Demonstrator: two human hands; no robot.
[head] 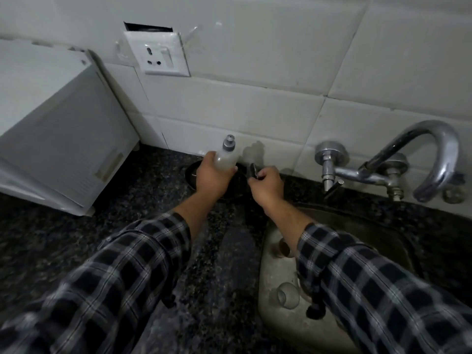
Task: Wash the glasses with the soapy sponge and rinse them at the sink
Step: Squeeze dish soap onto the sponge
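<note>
At mid-frame, near the tiled wall, our left hand (212, 175) grips a clear soap bottle (226, 157) upright above the dark speckled worktop (76, 238). Our right hand (267, 183), just beside it, pinches a small dark item we cannot identify. Two glasses (287, 295) lie in the steel sink (275, 325) at lower right, one partly hidden by our checked sleeve (383, 290); the tap (434, 154) curves above.

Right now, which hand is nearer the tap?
Right. The right hand sits just left of the tap; the left hand, holding the soap bottle, is farther left.
</note>
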